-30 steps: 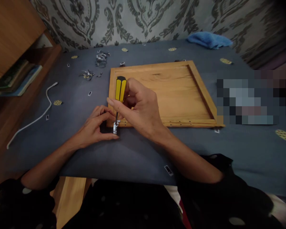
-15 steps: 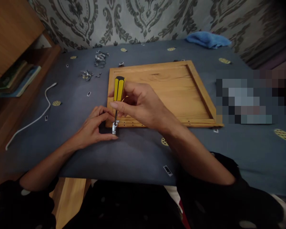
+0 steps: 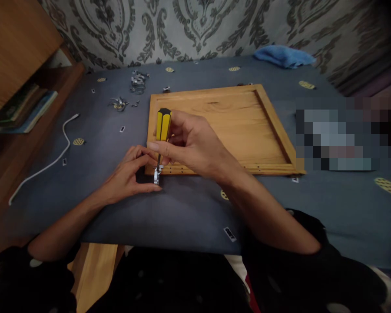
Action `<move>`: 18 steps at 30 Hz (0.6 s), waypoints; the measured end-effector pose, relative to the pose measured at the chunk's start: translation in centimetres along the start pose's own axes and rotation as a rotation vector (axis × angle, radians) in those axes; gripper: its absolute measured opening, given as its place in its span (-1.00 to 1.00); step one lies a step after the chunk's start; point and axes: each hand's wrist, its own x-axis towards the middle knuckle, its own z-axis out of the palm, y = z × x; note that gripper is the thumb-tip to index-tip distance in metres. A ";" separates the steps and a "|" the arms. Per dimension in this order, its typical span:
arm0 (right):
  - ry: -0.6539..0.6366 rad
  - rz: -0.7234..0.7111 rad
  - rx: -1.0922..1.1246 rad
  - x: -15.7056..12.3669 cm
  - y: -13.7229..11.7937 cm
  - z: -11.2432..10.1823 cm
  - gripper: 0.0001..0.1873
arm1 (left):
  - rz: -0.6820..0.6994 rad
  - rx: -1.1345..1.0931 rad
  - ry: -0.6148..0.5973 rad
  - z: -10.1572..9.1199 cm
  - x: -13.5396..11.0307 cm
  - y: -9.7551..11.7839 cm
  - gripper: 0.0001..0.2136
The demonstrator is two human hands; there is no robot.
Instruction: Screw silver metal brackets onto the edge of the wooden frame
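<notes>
A flat wooden panel (image 3: 234, 117) with a raised frame lies on the dark blue cloth. My right hand (image 3: 192, 145) is closed round a yellow-and-black screwdriver (image 3: 163, 126), held upright with its tip at the panel's near left corner. There a small metal hinge (image 3: 157, 174) sits against the panel's edge. My left hand (image 3: 130, 174) pinches that hinge between thumb and fingers and keeps it against the wood.
Loose metal hinges and screws (image 3: 137, 81) lie at the back left. A white cable (image 3: 52, 158) curls at the left, beside a wooden shelf with books (image 3: 22, 108). A blue rag (image 3: 283, 55) lies at the back right. A patterned wall runs behind.
My right hand has turned on the screwdriver handle, its wrist swinging right and its fingers regripping. The left hand and the hinge have stayed put.
</notes>
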 end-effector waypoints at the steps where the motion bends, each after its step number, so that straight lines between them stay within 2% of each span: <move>1: -0.049 -0.002 0.036 0.0 -0.1 -0.2 -0.69 | -0.005 0.002 0.002 0.0 0.0 0.0 -0.58; 3: -0.129 -0.002 0.092 0.0 -0.3 -0.4 -0.70 | -0.009 0.003 0.007 0.1 0.0 0.0 -0.58; 6: -0.126 0.000 0.078 -0.1 -0.4 -0.4 -0.67 | 0.002 -0.003 0.012 0.1 0.0 0.0 -0.58; 13: 0.127 -0.027 -0.140 -0.6 -0.6 1.2 -0.61 | 0.029 0.015 0.013 0.1 0.0 -0.1 -0.58; 18: 0.362 -0.099 -0.166 -0.5 -0.9 1.4 -0.59 | 0.016 0.018 0.010 0.1 -0.1 -0.1 -0.55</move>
